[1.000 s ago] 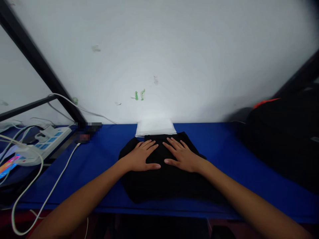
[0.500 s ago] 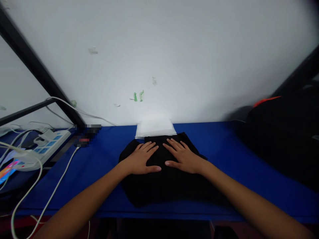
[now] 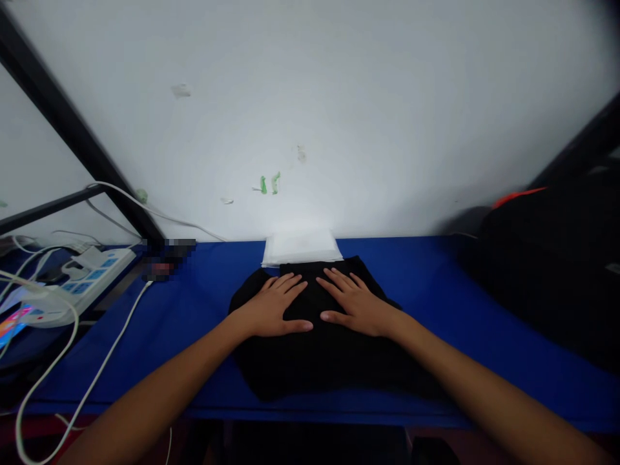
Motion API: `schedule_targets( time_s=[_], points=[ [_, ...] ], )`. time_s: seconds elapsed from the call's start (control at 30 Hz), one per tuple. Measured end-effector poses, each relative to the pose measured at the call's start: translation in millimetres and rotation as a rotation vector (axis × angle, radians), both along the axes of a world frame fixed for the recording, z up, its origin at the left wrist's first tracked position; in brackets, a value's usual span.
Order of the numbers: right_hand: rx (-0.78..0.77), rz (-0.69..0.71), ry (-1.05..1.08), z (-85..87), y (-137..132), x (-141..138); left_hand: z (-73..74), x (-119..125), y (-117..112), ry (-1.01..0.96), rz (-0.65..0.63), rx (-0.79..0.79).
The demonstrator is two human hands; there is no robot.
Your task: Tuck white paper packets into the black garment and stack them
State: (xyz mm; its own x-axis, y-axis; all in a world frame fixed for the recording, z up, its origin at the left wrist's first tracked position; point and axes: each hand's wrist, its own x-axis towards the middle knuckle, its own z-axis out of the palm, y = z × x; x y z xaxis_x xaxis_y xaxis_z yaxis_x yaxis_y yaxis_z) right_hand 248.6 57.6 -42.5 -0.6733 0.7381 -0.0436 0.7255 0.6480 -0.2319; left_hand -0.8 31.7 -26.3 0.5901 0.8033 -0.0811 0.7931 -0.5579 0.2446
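A black cloth garment (image 3: 310, 368) lies folded on the blue tabletop in front of me; its exact kind is too dark to make out. My left hand (image 3: 276, 307) rests flat on its left part, palm down, fingers spread and thumb pointing right. On the right part lies my right hand (image 3: 356, 303), also flat with fingers apart, its thumb pointing left. A narrow strip of black cloth shows between the two thumbs. Just behind the garment, touching or nearly touching its far edge, is a stack of thin white sheets (image 3: 303, 247).
The blue tabletop (image 3: 203, 303) runs along a white wall (image 3: 387, 129). At left are a white power strip (image 3: 99, 278) with plugs, a lit phone screen (image 3: 14, 323), loose white cables (image 3: 113, 352) and a blurred-out dark item (image 3: 169, 258). A large black bag-like bulk (image 3: 547, 271) stands at right.
Both hands stay flat on the black garment in almost the same place. The view has shifted very slightly; the garment looks unchanged.
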Motion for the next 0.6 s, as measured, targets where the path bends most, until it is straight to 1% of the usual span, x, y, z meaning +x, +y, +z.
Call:
schedule_targets(
  time_s=[0.47, 0.6],
  points=[
    [0.039, 0.019, 0.028, -4.5, 1.4, 1.0, 0.5, -1.8, -0.4, -0.022, -0.004, -0.009],
    [0.040, 0.022, 0.034, -4.6, 1.4, 1.8, 2.8, -0.6, -1.0, -0.008, 0.005, -0.019]
  ],
)
